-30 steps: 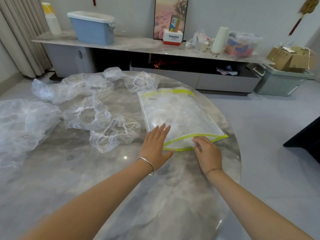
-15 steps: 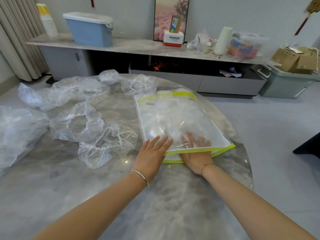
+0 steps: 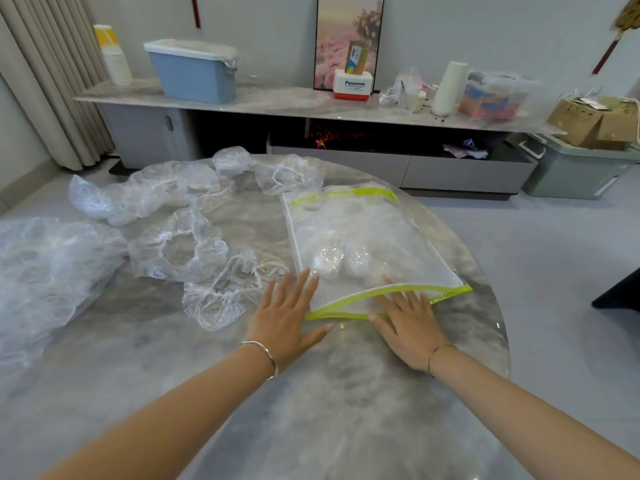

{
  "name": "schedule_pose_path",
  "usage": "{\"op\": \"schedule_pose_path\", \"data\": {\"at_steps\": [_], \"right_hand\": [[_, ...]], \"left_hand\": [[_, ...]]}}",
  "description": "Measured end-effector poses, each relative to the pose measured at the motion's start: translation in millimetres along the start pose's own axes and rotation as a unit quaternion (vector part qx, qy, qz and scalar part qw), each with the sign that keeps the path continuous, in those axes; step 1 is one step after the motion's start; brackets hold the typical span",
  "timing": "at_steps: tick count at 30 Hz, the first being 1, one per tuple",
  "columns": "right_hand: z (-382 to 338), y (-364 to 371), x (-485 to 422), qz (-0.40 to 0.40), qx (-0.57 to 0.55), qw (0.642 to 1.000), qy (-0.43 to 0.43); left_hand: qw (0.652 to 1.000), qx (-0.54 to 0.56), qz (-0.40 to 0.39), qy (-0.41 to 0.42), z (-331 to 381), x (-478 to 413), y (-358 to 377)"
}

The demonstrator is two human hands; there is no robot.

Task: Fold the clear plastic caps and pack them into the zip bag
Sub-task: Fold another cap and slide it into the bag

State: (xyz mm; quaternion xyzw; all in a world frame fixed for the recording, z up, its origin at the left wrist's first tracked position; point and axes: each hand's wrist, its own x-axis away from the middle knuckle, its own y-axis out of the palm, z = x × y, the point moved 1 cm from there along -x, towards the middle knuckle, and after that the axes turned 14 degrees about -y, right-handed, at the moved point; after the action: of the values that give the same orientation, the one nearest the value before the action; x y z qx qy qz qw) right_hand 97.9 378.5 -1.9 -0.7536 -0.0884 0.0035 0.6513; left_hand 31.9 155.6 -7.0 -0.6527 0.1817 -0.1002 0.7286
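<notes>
A clear zip bag (image 3: 360, 237) with lime-green edging lies flat on the round marble table (image 3: 311, 410), its open mouth toward me, folded clear caps packed inside. My left hand (image 3: 287, 320) lies flat with straight fingers on the bag's near left corner. My right hand (image 3: 408, 327) is flat too, its fingertips slid into the bag's open mouth. Several loose clear plastic caps lie crumpled to the left: the nearest cap (image 3: 228, 292), another cap (image 3: 180, 247) behind it, and a large heap (image 3: 45, 271) at the far left.
More caps (image 3: 287, 173) lie at the table's far side. Beyond the table stands a long low cabinet (image 3: 277, 98) with a blue bin (image 3: 194, 72), a Panasonic box (image 3: 353, 86) and clutter. Curtains hang at left. A grey crate (image 3: 571, 168) sits on the floor at right.
My right hand has drawn back out of the bag, so only its fingertips remain in the mouth. My left hand stays flat on the bag's corner. The view has shifted slightly.
</notes>
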Motion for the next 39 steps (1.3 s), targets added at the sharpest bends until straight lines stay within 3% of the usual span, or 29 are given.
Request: {"op": "schedule_pose_path", "data": {"at_steps": [1,3,5,7,14,18,22,28,32,35,39], "right_hand": [[-6.2,0.2,10.5,-0.009,-0.006,1.000,-0.005],[-19.9,0.1,27.2,-0.018,-0.023,0.999,-0.014],[-38.3,-3.4,41.5,-0.025,-0.027,0.999,-0.034],[-55.5,-7.3,50.6,-0.032,-0.026,0.998,-0.056],[-123.2,-17.2,66.5,-0.007,-0.060,0.980,-0.191],[-156.8,-0.2,76.8,-0.054,-0.089,0.962,-0.254],[-167.5,18.0,83.5,-0.097,-0.114,0.959,-0.239],[-162.3,20.0,92.9,-0.090,-0.030,0.952,-0.292],[-160.0,24.5,101.8,-0.034,0.004,0.941,-0.338],[-158.7,28.6,102.5,0.009,0.012,0.948,-0.319],[-154.2,31.0,101.7,0.076,-0.140,0.957,-0.243]], "left_hand": [[0.999,-0.005,0.005,-0.038,-12.9,6.9,-1.9],[0.991,-0.009,-0.059,-0.122,-36.5,18.1,-8.6],[0.982,-0.026,-0.130,-0.138,-57.9,33.2,-9.2],[0.975,-0.029,-0.188,-0.116,-67.1,51.2,-12.8],[0.973,0.008,-0.229,-0.002,-60.6,128.2,-51.1],[0.944,0.171,-0.281,0.035,-51.3,166.4,-72.8],[0.960,0.185,-0.193,0.081,-71.0,172.1,-73.0],[0.961,0.039,-0.249,0.113,-102.7,181.2,-47.8],[0.966,0.046,-0.232,0.100,-102.6,181.7,-45.7],[0.980,0.044,-0.174,0.090,-93.9,177.5,-47.9],[0.978,0.105,-0.169,0.060,-99.0,170.4,-49.7]]}}
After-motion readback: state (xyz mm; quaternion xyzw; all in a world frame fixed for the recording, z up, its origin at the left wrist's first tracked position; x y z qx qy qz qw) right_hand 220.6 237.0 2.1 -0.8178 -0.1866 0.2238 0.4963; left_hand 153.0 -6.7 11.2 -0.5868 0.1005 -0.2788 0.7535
